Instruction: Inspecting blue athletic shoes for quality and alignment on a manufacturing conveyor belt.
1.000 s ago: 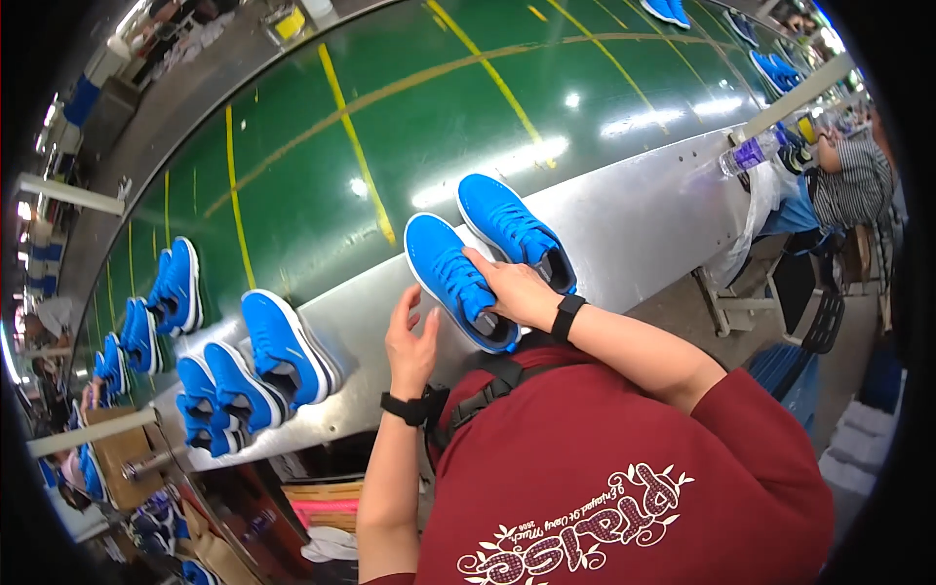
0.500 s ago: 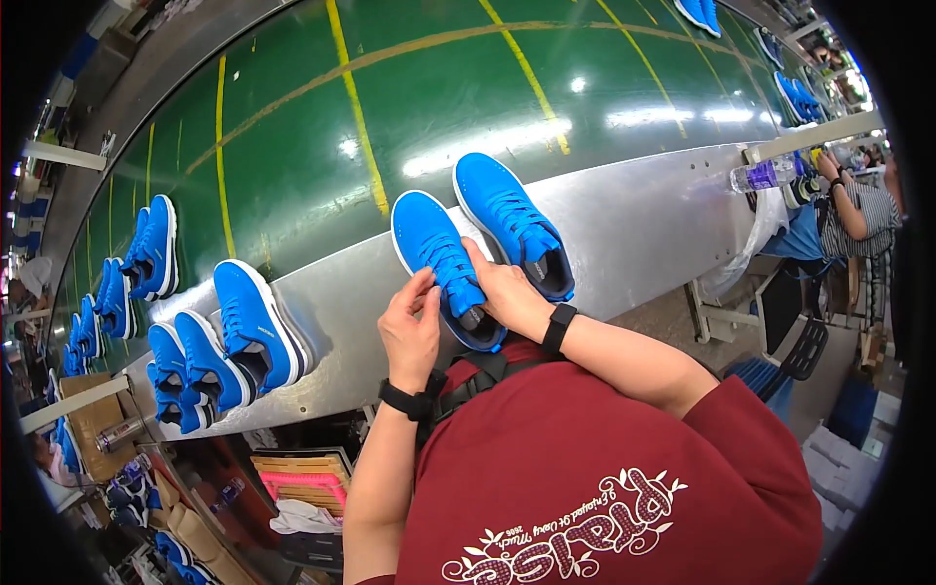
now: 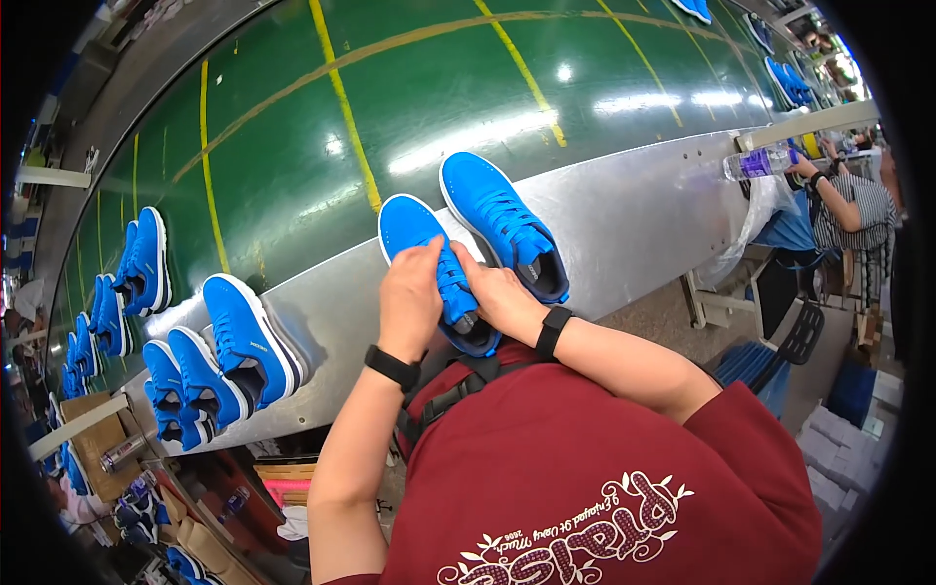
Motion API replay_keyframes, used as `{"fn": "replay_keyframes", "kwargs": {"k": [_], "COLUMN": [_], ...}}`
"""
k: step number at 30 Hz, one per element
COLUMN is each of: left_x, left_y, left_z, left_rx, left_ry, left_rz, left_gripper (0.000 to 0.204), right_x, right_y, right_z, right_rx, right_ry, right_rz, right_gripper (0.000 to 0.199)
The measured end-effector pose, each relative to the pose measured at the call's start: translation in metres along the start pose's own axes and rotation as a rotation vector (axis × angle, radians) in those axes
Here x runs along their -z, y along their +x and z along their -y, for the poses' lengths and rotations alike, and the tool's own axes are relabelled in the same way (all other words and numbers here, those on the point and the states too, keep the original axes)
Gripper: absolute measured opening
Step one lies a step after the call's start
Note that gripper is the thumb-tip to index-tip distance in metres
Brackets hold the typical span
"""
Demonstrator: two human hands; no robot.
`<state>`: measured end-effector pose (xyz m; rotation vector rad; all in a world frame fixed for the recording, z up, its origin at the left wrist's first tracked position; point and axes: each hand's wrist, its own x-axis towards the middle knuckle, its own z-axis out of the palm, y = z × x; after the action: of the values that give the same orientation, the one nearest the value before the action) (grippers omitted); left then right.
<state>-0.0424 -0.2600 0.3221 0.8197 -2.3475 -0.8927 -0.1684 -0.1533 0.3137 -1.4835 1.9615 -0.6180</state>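
Both my hands are on a blue sneaker point(image 3: 408, 222) with a white sole, its toe pointing away from me at the edge of the metal ledge. My left hand point(image 3: 411, 297) is closed over the laces on its left side, fingertips at the lower lacing; what exactly they pinch is hidden. From the right, my right hand point(image 3: 502, 300) grips the shoe, thumb by the laces and the other fingers mostly hidden. Just right of it stands a matching sneaker point(image 3: 495, 210), untouched, its laces and dark lining showing.
A green conveyor belt point(image 3: 283, 156) with yellow lines runs beyond the metal ledge point(image 3: 624, 205). More blue sneakers point(image 3: 244, 336) stand to the left, on ledge and belt. At right are a plastic bottle point(image 3: 759, 164), another person's arm point(image 3: 834, 207) and a chair point(image 3: 780, 331).
My left hand has moved in from beside the shoe onto its laces, closing there. My right hand keeps its hold. The view has shifted slightly.
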Motion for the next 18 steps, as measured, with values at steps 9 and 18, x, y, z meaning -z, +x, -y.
{"fn": "replay_keyframes", "kwargs": {"k": [9,18], "left_x": [0.010,0.012], "left_y": [0.013,0.017], "left_z": [-0.012,-0.011], "left_rx": [0.039,-0.143], "left_ry": [0.091,0.222], "left_rz": [0.100,0.233], "left_gripper": [0.018,0.033], "right_x": [0.000,0.000], "right_y": [-0.001,0.000], "right_z": [-0.003,-0.003], "right_rx": [0.027,0.012], "right_ry": [-0.039,-0.014], "right_rz": [-0.014,0.013], "right_gripper": [0.086,0.085]}}
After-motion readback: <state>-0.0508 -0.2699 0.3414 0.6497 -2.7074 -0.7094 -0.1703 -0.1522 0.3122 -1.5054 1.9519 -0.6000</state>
